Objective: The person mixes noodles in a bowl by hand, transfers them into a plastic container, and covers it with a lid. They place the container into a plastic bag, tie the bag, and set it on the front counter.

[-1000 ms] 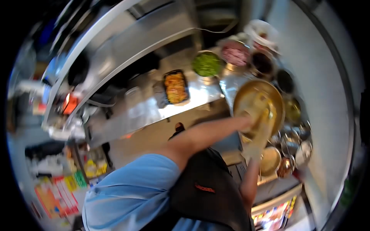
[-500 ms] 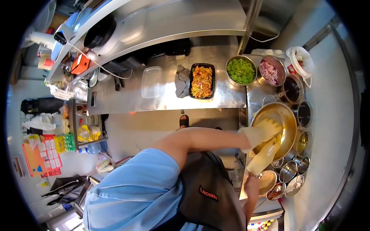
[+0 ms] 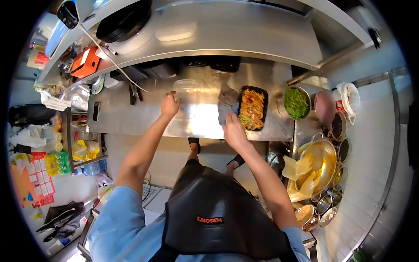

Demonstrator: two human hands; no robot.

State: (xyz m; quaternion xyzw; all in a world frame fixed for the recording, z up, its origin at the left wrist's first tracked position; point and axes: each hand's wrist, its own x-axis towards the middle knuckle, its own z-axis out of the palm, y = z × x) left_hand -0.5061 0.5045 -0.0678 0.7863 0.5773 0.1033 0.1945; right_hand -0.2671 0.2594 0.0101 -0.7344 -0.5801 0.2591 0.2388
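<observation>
My left hand is bare, thumb and forefinger apart at the left edge of a clear plastic lid lying on the steel counter. At the lower edge of a crumpled grey cloth, the fingers of my right hand close on the fabric. Right beside the cloth stands a black takeaway tray filled with sauced, orange-brown food. Two pale yellow gloves lie slack in and over the rim of a large metal mixing bowl at the right.
A bowl of chopped greens and a bowl of sliced pink onion stand at the counter's right end. Several sauce and seasoning pots, including one of pale crumbs, surround the mixing bowl. A steel shelf overhangs the back. A phone lies at left.
Both hands have left the mixing bowl and come over the counter, the left to the lid, the right to the cloth. The gloves now stay behind at the bowl. My body has turned forward.
</observation>
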